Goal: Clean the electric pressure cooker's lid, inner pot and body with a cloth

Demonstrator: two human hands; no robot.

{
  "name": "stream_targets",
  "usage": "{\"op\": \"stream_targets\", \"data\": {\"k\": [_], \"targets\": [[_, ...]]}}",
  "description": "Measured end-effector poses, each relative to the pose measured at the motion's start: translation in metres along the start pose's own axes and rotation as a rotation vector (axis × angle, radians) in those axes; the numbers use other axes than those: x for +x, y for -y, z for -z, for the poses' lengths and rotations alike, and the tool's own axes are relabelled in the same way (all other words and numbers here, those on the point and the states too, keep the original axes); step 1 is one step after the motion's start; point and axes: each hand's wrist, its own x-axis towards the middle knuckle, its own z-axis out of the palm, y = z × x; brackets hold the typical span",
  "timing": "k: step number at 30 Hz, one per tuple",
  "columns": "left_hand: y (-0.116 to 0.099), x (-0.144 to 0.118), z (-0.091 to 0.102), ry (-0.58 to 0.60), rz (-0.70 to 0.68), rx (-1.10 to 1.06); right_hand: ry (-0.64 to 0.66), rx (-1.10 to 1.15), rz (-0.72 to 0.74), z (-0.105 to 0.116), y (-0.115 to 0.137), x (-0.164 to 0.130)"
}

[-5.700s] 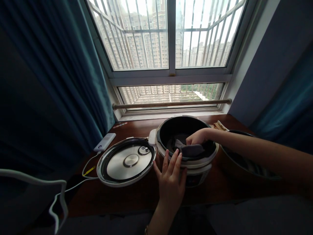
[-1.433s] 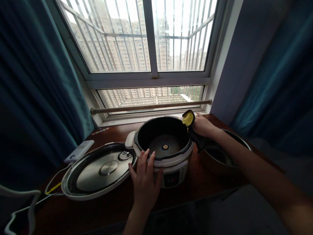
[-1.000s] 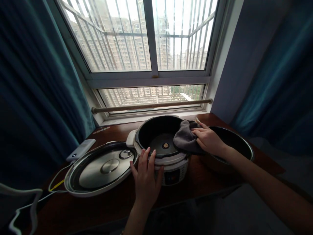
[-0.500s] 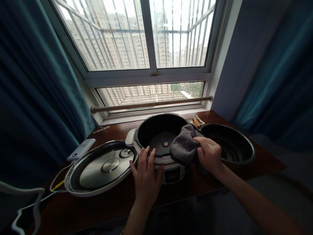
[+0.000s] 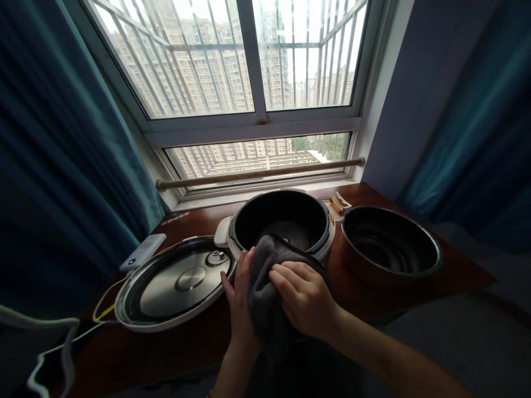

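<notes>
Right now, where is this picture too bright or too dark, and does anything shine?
Head view: the window is washed out nearly white at the top; same head view: the blue curtain at picture left fades toward black low down, and lower folds of the gray cloth sink into shadow; head view again: the metal lid carries a soft sheen.

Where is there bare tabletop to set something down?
Bare table shows between the cooker lid and the windowsill, in front of that lid, and at the corner right of the inner pot. It's crowded in front of the pressure cooker: left hand, right hand and gray cloth sit close.
</notes>
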Motion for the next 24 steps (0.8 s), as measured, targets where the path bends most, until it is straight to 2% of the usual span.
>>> {"op": "stream_targets", "data": {"k": [3, 8, 12, 16, 21, 24], "targets": [[-0.002, 0.002, 0.004, -0.008, -0.003, -0.028, -0.026, -0.029, -0.02, 0.002, -0.005, -0.005], [-0.012, 0.009, 0.018, 0.007, 0.001, -0.111, -0.041, -0.09, -0.068, 0.028, -0.033, -0.023], [-0.016, 0.011, 0.021, -0.007, 0.02, -0.119, 0.008, -0.034, 0.08, 0.04, -0.06, -0.038], [-0.018, 0.011, 0.022, -0.012, 0.025, -0.12, -0.001, -0.039, 0.185, 0.038, -0.078, -0.047], [-0.018, 0.012, 0.025, -0.009, 0.013, -0.103, -0.148, -0.056, 0.248, 0.031, -0.091, -0.05], [-0.018, 0.012, 0.025, -0.014, 0.006, -0.106, -0.182, -0.107, 0.274, 0.03, -0.098, -0.049]]}}
